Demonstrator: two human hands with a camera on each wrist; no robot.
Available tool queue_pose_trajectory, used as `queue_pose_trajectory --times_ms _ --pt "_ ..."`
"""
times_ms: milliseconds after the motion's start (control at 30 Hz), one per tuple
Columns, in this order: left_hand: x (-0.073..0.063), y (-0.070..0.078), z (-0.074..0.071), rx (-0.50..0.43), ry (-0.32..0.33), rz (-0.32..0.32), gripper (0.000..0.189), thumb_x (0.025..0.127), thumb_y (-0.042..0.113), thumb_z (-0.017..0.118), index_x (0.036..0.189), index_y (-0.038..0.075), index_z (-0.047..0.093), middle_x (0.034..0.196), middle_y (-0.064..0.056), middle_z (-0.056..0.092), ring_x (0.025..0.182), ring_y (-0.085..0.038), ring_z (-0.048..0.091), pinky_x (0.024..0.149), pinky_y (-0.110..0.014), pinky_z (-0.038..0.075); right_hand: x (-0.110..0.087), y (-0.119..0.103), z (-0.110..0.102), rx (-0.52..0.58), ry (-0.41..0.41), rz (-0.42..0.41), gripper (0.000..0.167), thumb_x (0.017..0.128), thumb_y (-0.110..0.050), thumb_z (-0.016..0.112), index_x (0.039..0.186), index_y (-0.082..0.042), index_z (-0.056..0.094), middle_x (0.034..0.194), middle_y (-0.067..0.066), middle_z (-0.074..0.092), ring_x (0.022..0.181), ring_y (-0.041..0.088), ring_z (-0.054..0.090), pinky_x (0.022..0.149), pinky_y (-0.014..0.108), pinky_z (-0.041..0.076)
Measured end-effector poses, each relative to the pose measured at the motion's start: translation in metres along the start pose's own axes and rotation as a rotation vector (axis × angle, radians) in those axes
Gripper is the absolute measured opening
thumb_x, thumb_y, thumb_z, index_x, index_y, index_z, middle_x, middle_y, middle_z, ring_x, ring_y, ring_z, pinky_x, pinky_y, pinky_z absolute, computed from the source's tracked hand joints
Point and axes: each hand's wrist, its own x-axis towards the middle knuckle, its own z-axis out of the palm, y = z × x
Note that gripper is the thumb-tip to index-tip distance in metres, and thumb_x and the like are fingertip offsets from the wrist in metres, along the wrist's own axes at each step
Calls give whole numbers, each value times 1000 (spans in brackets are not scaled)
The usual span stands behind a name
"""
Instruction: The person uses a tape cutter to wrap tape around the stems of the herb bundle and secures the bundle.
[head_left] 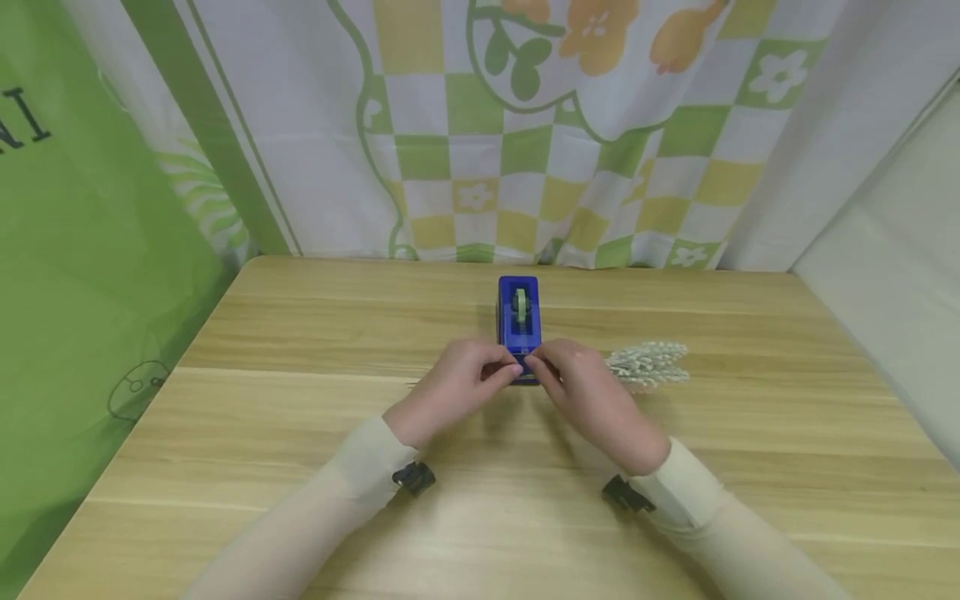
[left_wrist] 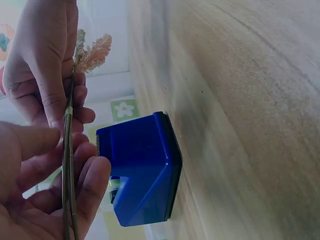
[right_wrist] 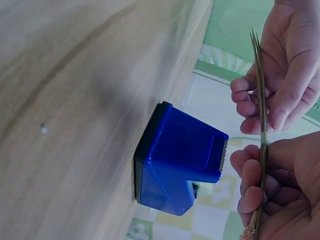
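Observation:
In the head view, my left hand [head_left: 461, 383] and right hand [head_left: 592, 392] meet in front of a blue tape dispenser [head_left: 519, 312] with a tape roll [head_left: 521, 307] in it. Both hands hold one bunch of dried flowers [head_left: 648, 365], whose pale heads stick out past the right hand. The left wrist view has my left fingers pinching the thin stems [left_wrist: 69, 185], while my right hand [left_wrist: 47, 55] grips them nearer the heads. Between the hands, a shiny band of tape [right_wrist: 263, 136] circles the stems. The bare stem ends [right_wrist: 256, 42] point out beyond the left hand.
A wooden table [head_left: 300, 467] lies beneath the hands and dispenser. The dispenser's toothed cutting edge [right_wrist: 224, 155] faces the hands. Behind the table hangs a checked curtain [head_left: 480, 167]; a green cloth [head_left: 90, 250] hangs at the left, with a thin dark cable [head_left: 112, 400] near the table edge.

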Motion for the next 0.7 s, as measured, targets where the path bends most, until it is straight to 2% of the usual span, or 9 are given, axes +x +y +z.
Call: queue_pose_trajectory --times_ms 200,700 --pt "-2 5 -2 -3 -48 17 18 104 15 65 101 3 78 88 -6 74 73 -7 57 66 -18 51 -2 -2 -1 -3 31 -20 16 106 -14 61 97 -6 71 86 3 70 70 9 57 63 24 51" --pt "-4 9 -4 -11 -40 7 16 103 14 66 101 3 77 88 -7 72 75 -9 57 68 -20 51 -8 -7 -3 -165 50 -22 24 105 -18 64 84 -8 68 70 -2 54 59 8 45 53 21 41"
